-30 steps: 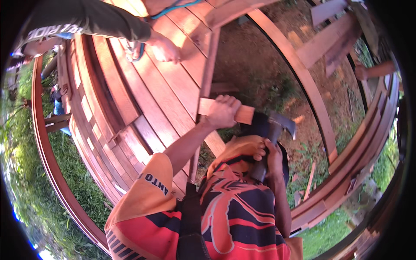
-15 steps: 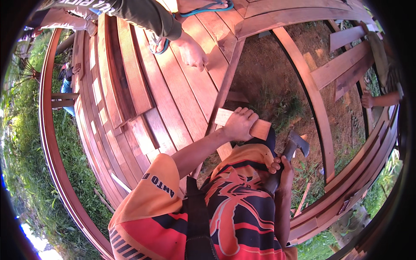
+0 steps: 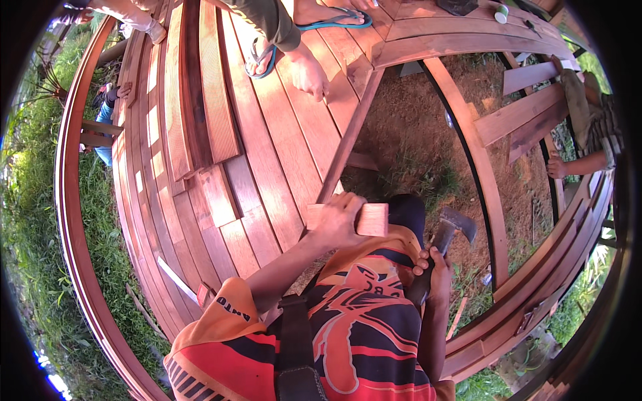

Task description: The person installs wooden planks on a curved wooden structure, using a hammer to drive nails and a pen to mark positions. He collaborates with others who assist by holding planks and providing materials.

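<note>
Plank deck (image 3: 281,150) at left. At its right-hand edge, wood block (image 3: 373,219), an end jutting out each side of the grip; whether it touches the deck, cannot tell. Left hand (image 3: 339,220) closed over the block's middle. Farther right, out past that edge: hammer (image 3: 443,235), head clear of the grip, right hand (image 3: 437,269) wrapped round the handle.
</note>
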Demonstrator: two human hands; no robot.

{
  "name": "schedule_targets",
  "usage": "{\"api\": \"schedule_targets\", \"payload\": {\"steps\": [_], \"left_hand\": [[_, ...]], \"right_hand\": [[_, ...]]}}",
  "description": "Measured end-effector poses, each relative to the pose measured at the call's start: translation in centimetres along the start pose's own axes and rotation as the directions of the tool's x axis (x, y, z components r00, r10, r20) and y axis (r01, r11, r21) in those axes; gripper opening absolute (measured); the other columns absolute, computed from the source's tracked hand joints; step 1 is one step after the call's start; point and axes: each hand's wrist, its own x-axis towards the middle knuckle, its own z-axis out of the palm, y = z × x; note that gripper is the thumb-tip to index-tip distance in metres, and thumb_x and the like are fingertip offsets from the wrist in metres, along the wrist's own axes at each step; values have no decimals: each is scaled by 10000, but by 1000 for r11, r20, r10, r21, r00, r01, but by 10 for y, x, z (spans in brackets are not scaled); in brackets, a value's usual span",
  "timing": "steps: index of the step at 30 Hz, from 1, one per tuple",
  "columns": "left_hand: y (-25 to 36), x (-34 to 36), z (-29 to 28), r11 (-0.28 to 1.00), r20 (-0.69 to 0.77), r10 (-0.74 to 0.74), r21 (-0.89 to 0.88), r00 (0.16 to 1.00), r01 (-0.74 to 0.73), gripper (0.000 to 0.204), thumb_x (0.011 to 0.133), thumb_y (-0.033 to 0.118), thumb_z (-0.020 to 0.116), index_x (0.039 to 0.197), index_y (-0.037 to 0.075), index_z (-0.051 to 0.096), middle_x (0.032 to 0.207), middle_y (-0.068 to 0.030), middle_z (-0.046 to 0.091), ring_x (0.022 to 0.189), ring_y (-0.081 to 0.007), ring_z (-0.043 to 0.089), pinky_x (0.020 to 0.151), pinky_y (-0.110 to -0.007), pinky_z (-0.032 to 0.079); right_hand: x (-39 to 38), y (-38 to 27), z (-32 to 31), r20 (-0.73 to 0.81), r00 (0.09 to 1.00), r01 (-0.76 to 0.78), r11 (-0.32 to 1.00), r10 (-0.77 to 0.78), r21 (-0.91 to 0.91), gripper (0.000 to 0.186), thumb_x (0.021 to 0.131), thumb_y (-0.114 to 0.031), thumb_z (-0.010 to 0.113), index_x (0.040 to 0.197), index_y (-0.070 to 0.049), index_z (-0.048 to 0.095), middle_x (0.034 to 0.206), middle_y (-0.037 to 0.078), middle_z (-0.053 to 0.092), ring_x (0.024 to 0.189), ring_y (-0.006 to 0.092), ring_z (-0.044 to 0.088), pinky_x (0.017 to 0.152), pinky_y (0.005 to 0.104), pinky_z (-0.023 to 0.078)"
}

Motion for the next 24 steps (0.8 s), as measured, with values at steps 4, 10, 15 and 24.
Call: {"api": "schedule_targets", "payload": {"steps": [4,10,15,24], "left_hand": [[-28,-14,-34,958,-3,-218,190,976,215,532,653,331,865,990,24,592,907,-170,630,861,-376,648,801,-475,528],[-83,-52,-82,856,-237,-444,173,864,487,507,679,230,845,1037,1,569,918,-182,639,853,-373,651,772,-452,539],[-63,-52,-102,937,-518,-349,-202,781,285,371,797,-9,664,1148,-11,542,1018,-145,613,875,-248,617,820,-366,514],[-65,-19,-80,716,-469,-560,-689,683,114,415,934,103,530,1332,-8,484,1011,-100,554,831,-164,550,763,-345,475]], "right_hand": [[1,-1,7,91,996,8,974,13,-224,141,1022,-139,580,1134,-82,516,859,45,556,625,112,522,513,296,478],[12,-5,26,314,940,340,268,-135,-901,311,1030,-224,582,1230,-1,497,950,241,645,689,399,663,609,484,526],[-2,2,55,543,820,541,-66,-183,-839,412,1009,-224,600,1318,24,483,1026,340,654,966,548,631,797,585,489],[-9,-11,37,443,881,453,26,-169,-891,446,1001,-208,587,1379,7,487,1058,336,669,1012,533,637,831,566,508]]}}
